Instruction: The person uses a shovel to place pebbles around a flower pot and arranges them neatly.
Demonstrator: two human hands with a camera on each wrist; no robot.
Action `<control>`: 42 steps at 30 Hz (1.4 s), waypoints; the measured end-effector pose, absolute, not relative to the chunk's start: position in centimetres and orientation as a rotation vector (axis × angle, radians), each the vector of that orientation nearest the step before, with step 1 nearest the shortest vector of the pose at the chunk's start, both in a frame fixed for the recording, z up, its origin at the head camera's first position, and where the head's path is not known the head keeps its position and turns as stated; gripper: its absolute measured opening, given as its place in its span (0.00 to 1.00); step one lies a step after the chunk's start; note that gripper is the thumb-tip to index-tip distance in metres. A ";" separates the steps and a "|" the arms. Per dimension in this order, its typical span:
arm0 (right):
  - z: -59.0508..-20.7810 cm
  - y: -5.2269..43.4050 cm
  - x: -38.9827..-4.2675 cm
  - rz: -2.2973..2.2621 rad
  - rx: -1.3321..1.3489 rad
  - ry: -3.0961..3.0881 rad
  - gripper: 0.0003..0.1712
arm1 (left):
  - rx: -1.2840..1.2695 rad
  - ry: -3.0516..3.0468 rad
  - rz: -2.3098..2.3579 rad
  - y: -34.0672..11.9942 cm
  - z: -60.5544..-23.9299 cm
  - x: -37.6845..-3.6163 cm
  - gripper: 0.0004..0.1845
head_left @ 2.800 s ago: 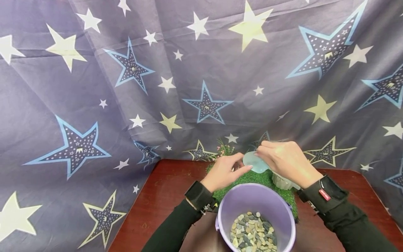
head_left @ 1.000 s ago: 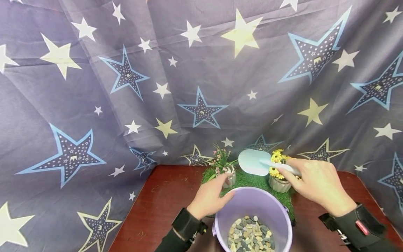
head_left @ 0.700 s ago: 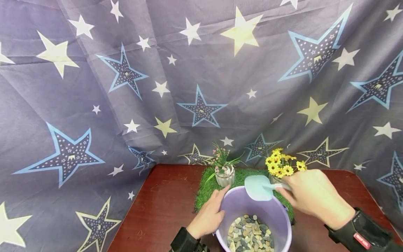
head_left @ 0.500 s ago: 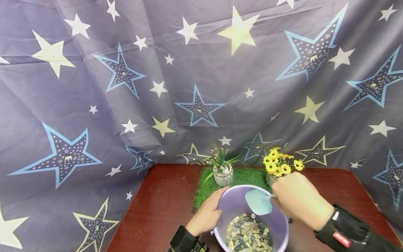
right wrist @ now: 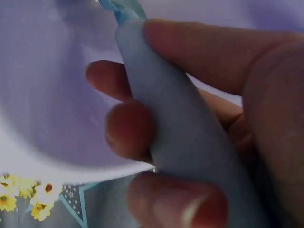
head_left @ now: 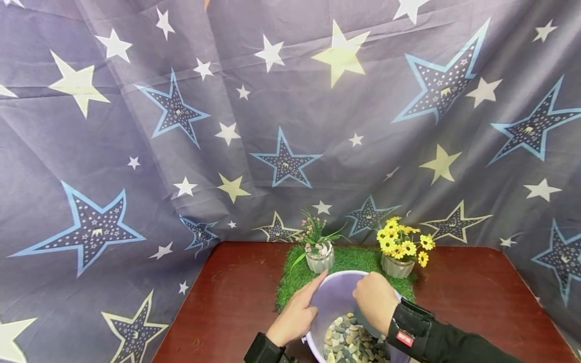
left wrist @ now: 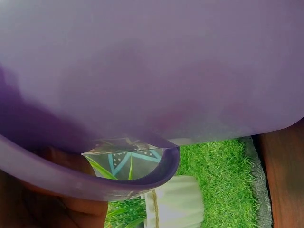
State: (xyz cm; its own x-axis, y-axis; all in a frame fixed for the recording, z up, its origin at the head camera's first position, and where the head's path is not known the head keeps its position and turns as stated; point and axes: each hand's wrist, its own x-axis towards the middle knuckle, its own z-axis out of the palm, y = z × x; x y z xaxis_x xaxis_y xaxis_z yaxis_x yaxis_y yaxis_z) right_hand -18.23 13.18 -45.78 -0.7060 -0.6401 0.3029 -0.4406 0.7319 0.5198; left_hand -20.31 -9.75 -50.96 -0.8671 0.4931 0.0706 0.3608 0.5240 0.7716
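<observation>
A purple bucket point(head_left: 335, 285) with a layer of pebbles point(head_left: 347, 339) in it stands at the front of the table. At its left rim, my left hand point(head_left: 292, 317) holds the bucket, index finger stretched along the edge. In the left wrist view, fingers point(left wrist: 78, 206) show behind a purple band of the bucket. Inside the bucket, my right hand point(head_left: 375, 301) grips the pale handle point(right wrist: 175, 123) of a light blue shovel, fingers wrapped around it and thumb along its top. The shovel's blade point(head_left: 368, 322) points down over the pebbles, mostly hidden under the hand.
Behind the bucket lies a green turf mat point(head_left: 351, 258) on the red-brown table point(head_left: 236, 292). A pot of pink flowers point(head_left: 320, 259) stands on its left, a pot of yellow flowers point(head_left: 397, 266) on its right. A star-patterned cloth point(head_left: 254, 101) hangs behind.
Both hands were at the shovel's blade above the mat. My left hand has come down to the bucket's rim; my right hand has taken the handle and lowered the shovel into the bucket.
</observation>
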 end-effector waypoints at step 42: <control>-45.7 13.2 -18.5 -0.304 0.898 -2.679 0.17 | 0.688 2.672 1.310 -8.9 -50.9 -20.3 0.48</control>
State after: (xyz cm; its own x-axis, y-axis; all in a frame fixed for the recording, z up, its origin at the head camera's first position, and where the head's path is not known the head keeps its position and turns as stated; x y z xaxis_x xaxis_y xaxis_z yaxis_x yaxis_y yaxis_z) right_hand -18.50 13.18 -45.67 -0.7605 -0.6138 0.2120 -0.5506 0.7825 0.2906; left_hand -20.30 -8.93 -50.90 -0.8950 0.4308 0.1160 0.3556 0.5317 0.7687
